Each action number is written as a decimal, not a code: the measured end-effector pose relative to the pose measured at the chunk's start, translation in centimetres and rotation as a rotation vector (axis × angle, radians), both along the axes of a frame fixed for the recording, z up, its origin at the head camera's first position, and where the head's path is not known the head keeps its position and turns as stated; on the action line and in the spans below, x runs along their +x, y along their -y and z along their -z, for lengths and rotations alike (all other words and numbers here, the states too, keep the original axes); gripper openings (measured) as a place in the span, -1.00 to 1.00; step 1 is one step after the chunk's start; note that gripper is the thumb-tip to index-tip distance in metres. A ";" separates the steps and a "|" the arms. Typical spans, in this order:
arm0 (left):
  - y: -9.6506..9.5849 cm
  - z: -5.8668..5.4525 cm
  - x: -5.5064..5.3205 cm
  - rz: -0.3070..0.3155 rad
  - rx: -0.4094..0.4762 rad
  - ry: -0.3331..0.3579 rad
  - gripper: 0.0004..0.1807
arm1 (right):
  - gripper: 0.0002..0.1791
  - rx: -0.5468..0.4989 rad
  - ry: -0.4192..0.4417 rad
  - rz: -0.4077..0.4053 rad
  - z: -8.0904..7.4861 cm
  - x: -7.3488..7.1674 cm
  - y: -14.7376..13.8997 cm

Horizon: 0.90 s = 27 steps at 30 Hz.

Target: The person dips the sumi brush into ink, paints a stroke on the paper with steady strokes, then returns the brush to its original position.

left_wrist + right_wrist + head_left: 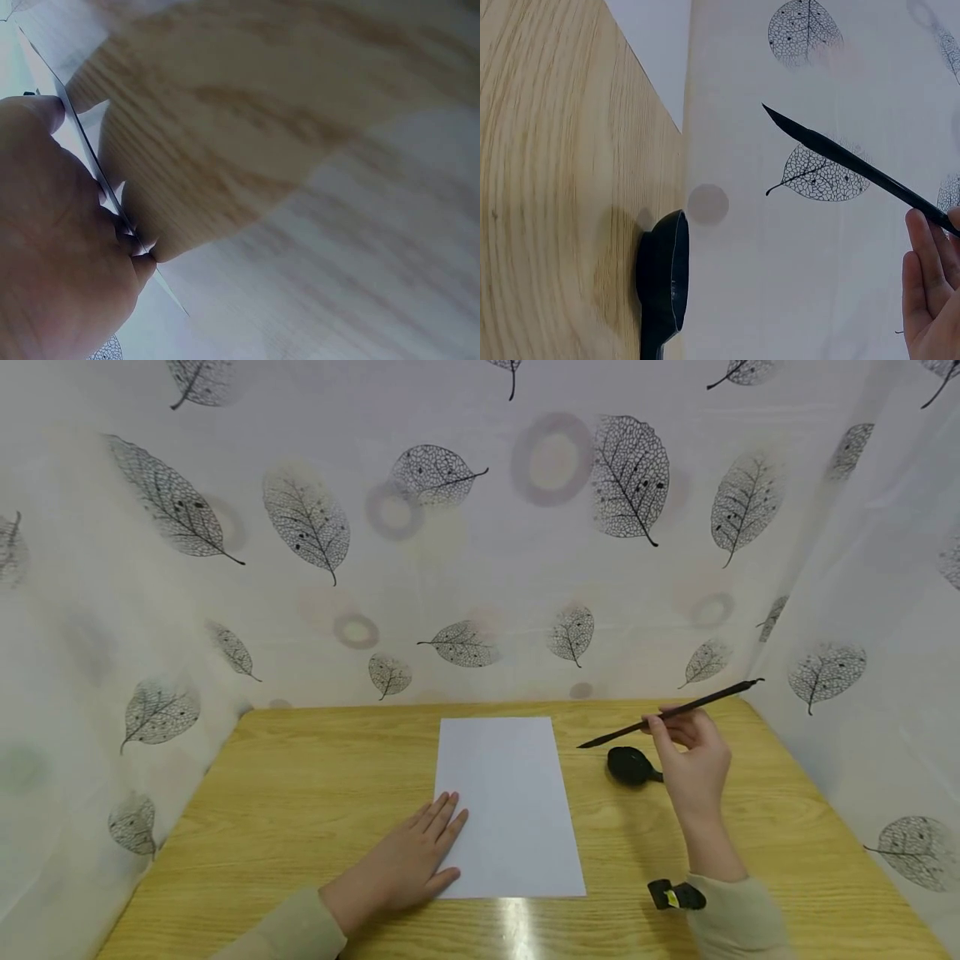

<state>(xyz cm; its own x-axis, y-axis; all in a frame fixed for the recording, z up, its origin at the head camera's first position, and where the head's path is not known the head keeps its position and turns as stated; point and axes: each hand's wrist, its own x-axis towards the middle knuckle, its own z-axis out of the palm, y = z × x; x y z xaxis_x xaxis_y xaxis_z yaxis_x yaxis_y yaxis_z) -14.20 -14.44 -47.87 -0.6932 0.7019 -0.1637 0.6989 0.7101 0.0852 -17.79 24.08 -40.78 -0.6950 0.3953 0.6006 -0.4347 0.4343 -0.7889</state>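
Observation:
A dark calligraphy brush point(701, 701) is pinched between the thumb and fingers of my right hand point(693, 760), raised over the table. Its pointed tip slants down to the left, toward the paper. Below the brush sits a small black ladle-like dish point(630, 766) with a short handle, partly covered by the hand in the head view; the right wrist view shows the dish point(662, 274) from the side. My left hand point(412, 860) lies flat with straight fingers on the lower left edge of a blank white sheet of paper point(502, 802). In the left wrist view, the left hand point(60, 232) overlaps the paper's edge.
The table point(315, 793) has a yellow wood-grain top. White curtains point(480, 568) printed with leaves and rings hang behind it and on both sides. A black strap with a yellow mark point(675, 896) is at the right cuff.

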 end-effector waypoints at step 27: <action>0.0 -0.4 0.2 -0.016 0.022 0.032 -0.17 | -0.85 -0.073 0.051 -0.157 0.4 -0.8 6.0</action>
<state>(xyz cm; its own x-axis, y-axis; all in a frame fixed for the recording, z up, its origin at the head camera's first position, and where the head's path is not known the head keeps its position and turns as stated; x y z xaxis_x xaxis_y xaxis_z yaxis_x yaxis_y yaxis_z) -14.01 -14.39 -47.45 -0.6993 0.6942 -0.1704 0.6840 0.7191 0.1228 -18.61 18.08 -41.17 -0.7804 0.3210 0.5365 -0.4514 0.3046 -0.8388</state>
